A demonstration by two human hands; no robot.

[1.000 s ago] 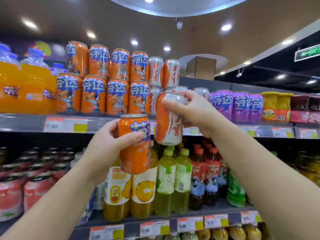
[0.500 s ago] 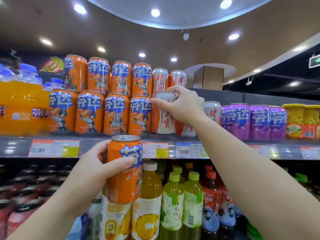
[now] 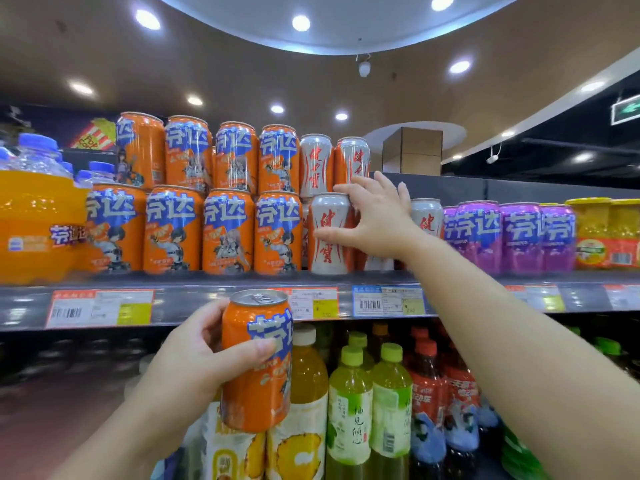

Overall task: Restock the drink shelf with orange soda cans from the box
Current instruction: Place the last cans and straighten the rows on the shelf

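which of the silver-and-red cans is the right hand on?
The front silver-and-red can on the bottom tier, beside the orange cans. The right hand touches only it, fingers spread; the others sit stacked above or further right.

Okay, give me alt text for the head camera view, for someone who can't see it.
A person's left hand grips an orange soda can below a store shelf, while the right hand, fingers spread, touches a silver-and-red can standing beside two stacked rows of matching orange cans. Purple cans stand further right.
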